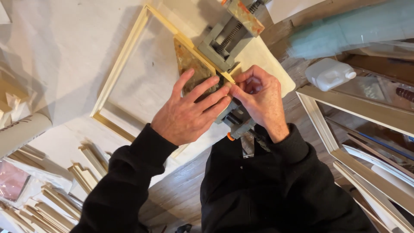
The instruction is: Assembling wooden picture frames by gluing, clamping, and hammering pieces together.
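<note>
A pale wooden picture frame (123, 56) lies flat on a white-covered table, one corner held in a grey corner clamp (226, 39) with screw handles. My left hand (189, 110) lies flat, fingers spread, over the clamp's worn brown plate (189, 64) at that corner. My right hand (261, 97) is curled beside it, fingertips pinched at the frame corner and touching the left fingertips. What the fingers pinch is hidden. Black sleeves cover both arms.
Short lengths of frame moulding (56, 203) are piled at lower left. A white plastic bottle (330, 73) stands at right, with larger white frames (345, 142) leaning below it. A paper roll (19, 133) lies at far left. Wood floor shows below the table edge.
</note>
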